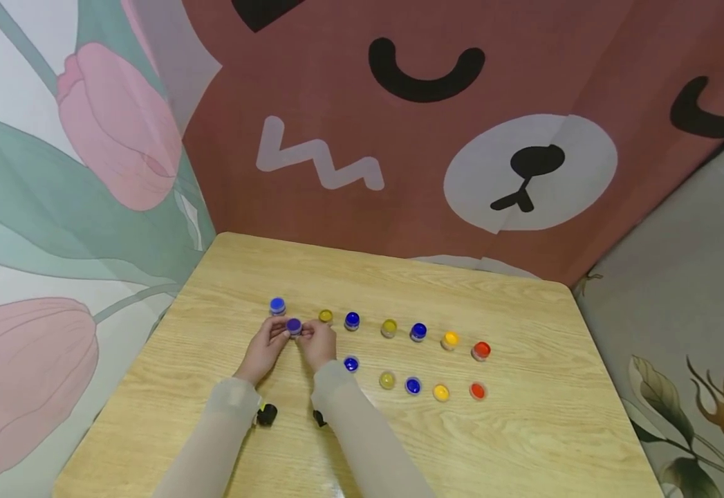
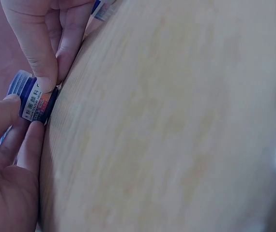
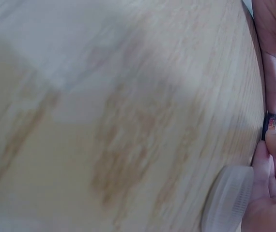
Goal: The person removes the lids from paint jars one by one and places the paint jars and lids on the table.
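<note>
A small paint jar [image 1: 294, 326] with a dark purple-blue body and a printed label is held just at the table surface between both hands. My left hand [image 1: 265, 349] grips it from the left with thumb and fingers. From the right, my right hand [image 1: 319, 344] pinches it, its thumb lying on the label [image 2: 34, 104] in the left wrist view. A ridged cap [image 2: 19, 83] shows at one end of the jar. Another blue-topped jar [image 1: 277, 306] stands just beyond the left hand. An ochre jar [image 1: 326, 315] is just beyond the right hand.
To the right runs a row of jars, including blue [image 1: 352, 320], yellow [image 1: 450, 339] and red [image 1: 481, 351]. Nearer lie several round lids, among them blue [image 1: 351, 364] and red [image 1: 477, 391]. A translucent ridged lid [image 3: 227, 200] lies beside the right hand. Patterned curtains [image 1: 312, 221] border the table [image 1: 523, 443].
</note>
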Demonstrator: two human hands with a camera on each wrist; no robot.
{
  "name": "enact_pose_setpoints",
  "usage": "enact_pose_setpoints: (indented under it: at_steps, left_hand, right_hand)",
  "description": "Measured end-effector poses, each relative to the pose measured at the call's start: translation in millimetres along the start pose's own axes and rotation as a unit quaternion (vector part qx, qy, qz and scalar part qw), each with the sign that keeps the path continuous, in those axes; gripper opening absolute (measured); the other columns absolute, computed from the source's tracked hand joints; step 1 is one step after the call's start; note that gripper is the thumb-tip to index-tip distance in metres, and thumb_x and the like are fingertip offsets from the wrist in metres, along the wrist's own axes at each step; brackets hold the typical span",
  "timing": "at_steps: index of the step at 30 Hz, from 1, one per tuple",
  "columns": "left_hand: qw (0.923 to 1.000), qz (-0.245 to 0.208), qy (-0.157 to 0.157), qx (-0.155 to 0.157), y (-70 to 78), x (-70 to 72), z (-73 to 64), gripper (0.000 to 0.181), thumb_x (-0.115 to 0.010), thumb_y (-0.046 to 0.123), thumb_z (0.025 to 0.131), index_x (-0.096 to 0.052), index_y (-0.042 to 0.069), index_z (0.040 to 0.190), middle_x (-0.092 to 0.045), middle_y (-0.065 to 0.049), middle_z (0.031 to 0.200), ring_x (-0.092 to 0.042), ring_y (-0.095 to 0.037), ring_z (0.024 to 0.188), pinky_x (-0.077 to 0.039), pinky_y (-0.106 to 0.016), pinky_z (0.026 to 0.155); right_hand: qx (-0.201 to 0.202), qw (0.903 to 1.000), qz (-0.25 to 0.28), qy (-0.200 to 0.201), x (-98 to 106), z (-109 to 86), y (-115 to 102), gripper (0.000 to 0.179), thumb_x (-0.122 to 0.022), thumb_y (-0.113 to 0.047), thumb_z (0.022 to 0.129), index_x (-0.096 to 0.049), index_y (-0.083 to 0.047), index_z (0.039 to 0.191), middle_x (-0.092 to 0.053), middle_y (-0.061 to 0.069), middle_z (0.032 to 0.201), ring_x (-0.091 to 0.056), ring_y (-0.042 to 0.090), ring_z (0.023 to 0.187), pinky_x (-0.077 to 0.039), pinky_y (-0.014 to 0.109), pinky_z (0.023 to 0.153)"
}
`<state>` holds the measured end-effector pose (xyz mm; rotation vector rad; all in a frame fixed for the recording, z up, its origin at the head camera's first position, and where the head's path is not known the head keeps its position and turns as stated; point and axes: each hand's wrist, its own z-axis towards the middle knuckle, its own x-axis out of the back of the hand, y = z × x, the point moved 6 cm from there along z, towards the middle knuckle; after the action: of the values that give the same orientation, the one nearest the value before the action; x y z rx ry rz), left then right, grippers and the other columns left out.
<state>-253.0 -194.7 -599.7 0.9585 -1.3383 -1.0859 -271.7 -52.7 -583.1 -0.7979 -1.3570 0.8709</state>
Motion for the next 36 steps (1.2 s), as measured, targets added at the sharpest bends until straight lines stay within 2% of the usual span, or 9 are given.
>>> enact_pose_setpoints:
  at_steps: [5, 11, 19, 24, 29, 33, 36]
  left_hand:
    - [0.9996, 0.026, 0.0, -0.012, 0.7, 0.6, -0.7, 0.045, -0.054, 0.006, 0.104, -0.046, 0.0, 0.148, -0.046, -0.027, 0.148, -0.048, -0.042, 0.134, -0.04, -0.052, 0.113]
    - [0.9985, 0.055, 0.003, -0.007, 4.8, -0.3, -1.9, 0.041, -0.052, 0.005, 0.105, -0.05, 0.001, 0.146, -0.045, -0.027, 0.15, -0.044, -0.042, 0.137, -0.036, -0.055, 0.115]
    - [0.9991, 0.037, 0.022, -0.005, 4.3, 0.1, -2.6, 0.036, -0.05, 0.006, 0.106, -0.051, 0.0, 0.141, -0.057, -0.023, 0.138, -0.056, -0.039, 0.125, -0.046, -0.05, 0.108]
    - [0.9996, 0.018, 0.017, -0.017, 3.1, -1.8, -2.3, 0.04, -0.051, 0.006, 0.106, -0.045, -0.003, 0.144, -0.054, -0.026, 0.14, -0.053, -0.041, 0.129, -0.045, -0.048, 0.11]
    - [0.9988, 0.042, 0.015, -0.019, 3.0, -3.2, -1.2, 0.042, -0.051, 0.007, 0.106, -0.047, 0.001, 0.148, -0.049, -0.026, 0.147, -0.049, -0.042, 0.133, -0.039, -0.054, 0.114]
    - [0.9982, 0.055, 0.017, -0.015, 1.1, -2.5, -1.4, 0.04, -0.051, 0.009, 0.106, -0.051, 0.002, 0.146, -0.053, -0.024, 0.145, -0.052, -0.04, 0.13, -0.041, -0.055, 0.112]
    - [0.9985, 0.05, 0.02, -0.011, -0.3, -1.4, -1.2, 0.04, -0.051, 0.009, 0.106, -0.051, 0.002, 0.145, -0.056, -0.023, 0.14, -0.056, -0.039, 0.126, -0.044, -0.05, 0.109]
  right_hand:
    - [0.008, 0.9999, -0.009, 0.008, 1.2, -2.9, -2.6, 0.014, -0.079, 0.005, 0.08, -0.075, 0.003, 0.093, -0.072, 0.006, 0.08, -0.065, 0.012, 0.072, -0.055, 0.019, 0.067]
    - [0.016, 0.9998, -0.01, 0.011, 1.7, -3.3, -3.2, 0.012, -0.078, 0.007, 0.079, -0.075, 0.002, 0.091, -0.072, 0.007, 0.079, -0.065, 0.011, 0.071, -0.055, 0.018, 0.065]
    - [0.011, 0.9999, -0.006, 0.009, 0.7, -2.0, -1.2, 0.013, -0.078, 0.006, 0.08, -0.075, 0.002, 0.092, -0.072, 0.006, 0.079, -0.065, 0.012, 0.071, -0.056, 0.019, 0.066]
    - [0.01, 0.9999, -0.001, 0.005, 1.8, -3.1, -2.7, 0.012, -0.078, 0.005, 0.08, -0.074, 0.002, 0.091, -0.072, 0.006, 0.079, -0.065, 0.012, 0.072, -0.056, 0.02, 0.067]
    - [0.012, 0.9999, -0.004, 0.009, 3.9, -4.1, -3.2, 0.012, -0.079, 0.005, 0.08, -0.074, 0.001, 0.091, -0.072, 0.006, 0.08, -0.066, 0.012, 0.072, -0.056, 0.02, 0.067]
    - [0.011, 0.9999, 0.001, 0.007, 3.9, -4.2, -3.4, 0.012, -0.078, 0.006, 0.081, -0.074, 0.002, 0.091, -0.072, 0.007, 0.08, -0.067, 0.012, 0.071, -0.056, 0.02, 0.067]
    - [0.009, 0.9999, 0.011, 0.0, 3.4, -4.0, -4.0, 0.012, -0.078, 0.006, 0.081, -0.074, 0.003, 0.092, -0.073, 0.007, 0.081, -0.067, 0.012, 0.072, -0.056, 0.019, 0.068]
